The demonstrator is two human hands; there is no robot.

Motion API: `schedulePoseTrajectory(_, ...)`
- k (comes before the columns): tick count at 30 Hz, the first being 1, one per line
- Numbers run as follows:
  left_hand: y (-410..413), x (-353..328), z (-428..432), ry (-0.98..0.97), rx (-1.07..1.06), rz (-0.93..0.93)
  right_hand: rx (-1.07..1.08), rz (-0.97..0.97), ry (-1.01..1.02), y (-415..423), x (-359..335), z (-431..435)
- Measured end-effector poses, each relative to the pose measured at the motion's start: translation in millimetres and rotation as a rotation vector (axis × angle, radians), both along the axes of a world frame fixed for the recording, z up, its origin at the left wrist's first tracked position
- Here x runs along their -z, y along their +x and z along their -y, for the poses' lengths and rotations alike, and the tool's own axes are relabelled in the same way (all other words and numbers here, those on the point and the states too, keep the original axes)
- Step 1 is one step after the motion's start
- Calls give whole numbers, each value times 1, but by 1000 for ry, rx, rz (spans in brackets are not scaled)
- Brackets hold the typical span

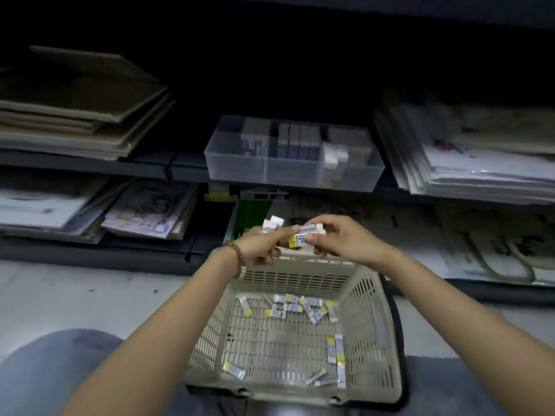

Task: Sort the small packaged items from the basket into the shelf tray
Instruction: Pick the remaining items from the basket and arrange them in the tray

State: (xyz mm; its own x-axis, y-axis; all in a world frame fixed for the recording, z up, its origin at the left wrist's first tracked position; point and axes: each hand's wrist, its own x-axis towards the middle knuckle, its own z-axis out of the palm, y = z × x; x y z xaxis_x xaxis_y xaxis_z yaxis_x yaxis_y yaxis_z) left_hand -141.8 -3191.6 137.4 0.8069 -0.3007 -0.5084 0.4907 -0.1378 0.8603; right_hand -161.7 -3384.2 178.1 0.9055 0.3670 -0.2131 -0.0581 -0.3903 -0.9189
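Note:
A beige slotted basket [369, 334] stands on the floor between my knees, with several small white-and-yellow packets [295, 307] scattered on its bottom. Both hands meet above its far rim. My left hand [264, 247], wearing a bead bracelet, grips a bunch of small packets [271, 224]. My right hand [339, 238] pinches a stack of the same packets [303, 237] between thumb and fingers. A clear plastic shelf tray [237, 168] with dividers sits on the shelf above the hands, partly filled with small boxes and packets.
Flat stacks of cardboard [78, 106] lie on the upper shelf at left, bagged paper goods [480, 154] at right. Printed sheets and booklets [144, 211] fill the lower shelf. The shelf edge [90, 166] runs dark across the view. Pale floor [60, 298] lies left of the basket.

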Motion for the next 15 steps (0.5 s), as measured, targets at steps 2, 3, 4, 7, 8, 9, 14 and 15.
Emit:
schedulePoseTrajectory(2,4,-25,6,-126,-41,-11,71,47,104,4,-20,6)
schedulePoseTrajectory(3,7,-37,9,-182,-55,-14,100,72,147,6,-28,9)
schedulePoseTrajectory(4,9,-47,12,-220,-63,-10,122,99,182,8,-35,12)
schedulePoseTrajectory(7,15,-71,20,-244,-72,37,175,175,254,15,-52,16)
schedulePoseTrajectory(8,18,-77,22,-231,-81,54,186,189,264,17,-56,17)
schedulePoseTrajectory(9,20,-80,25,-222,-91,67,190,200,266,20,-60,19)
schedulePoseTrajectory(14,40,-89,39,-216,-125,120,209,283,263,38,-79,31)
schedulePoseTrajectory(15,44,-89,40,-209,-136,131,236,309,246,43,-83,35)
